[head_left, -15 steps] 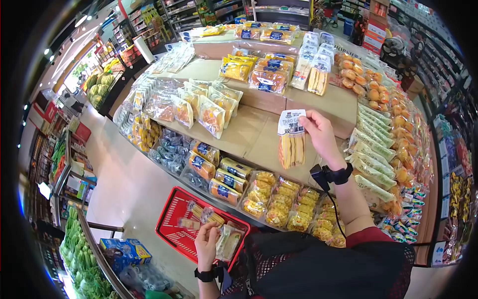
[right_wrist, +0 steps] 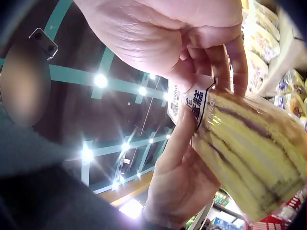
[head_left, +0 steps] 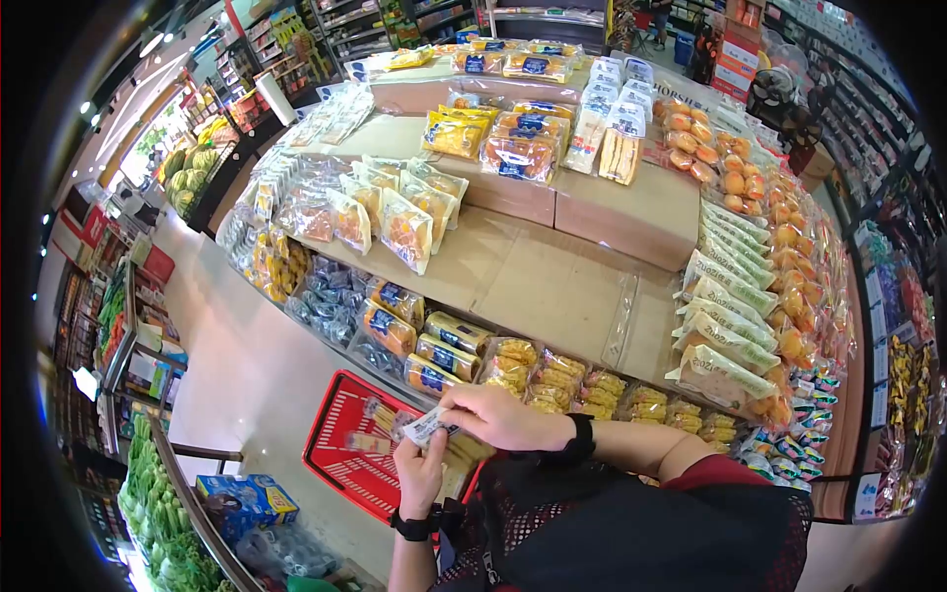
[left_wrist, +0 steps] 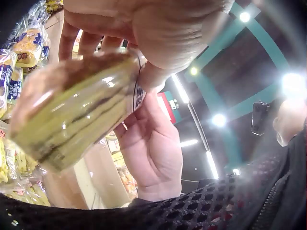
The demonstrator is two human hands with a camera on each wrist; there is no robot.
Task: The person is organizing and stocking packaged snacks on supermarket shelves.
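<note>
Both hands meet at a bagged layered cake, its yellow layers showing in the left wrist view [left_wrist: 76, 115] and the right wrist view [right_wrist: 254, 148]. The left hand [head_left: 421, 474] pinches the white printed top of the bag between thumb and fingers. From the other side, the right hand [head_left: 498, 416] also grips that white top [head_left: 426, 424]. The cake hangs tilted above the red basket [head_left: 330, 474], in which several wrapped items lie, partly hidden by the hands.
A tiered display [head_left: 552, 296] of packaged breads and cakes curves around in front. Rolls in clear packs [head_left: 439, 357] line its near edge. Green vegetables [head_left: 168, 503] stand at the lower left, beside a blue box [head_left: 247, 503] on the floor.
The right hand has brought the bagged cake down and left from over the display to above the basket. The left hand, previously holding nothing, now grips the bag's top too.
</note>
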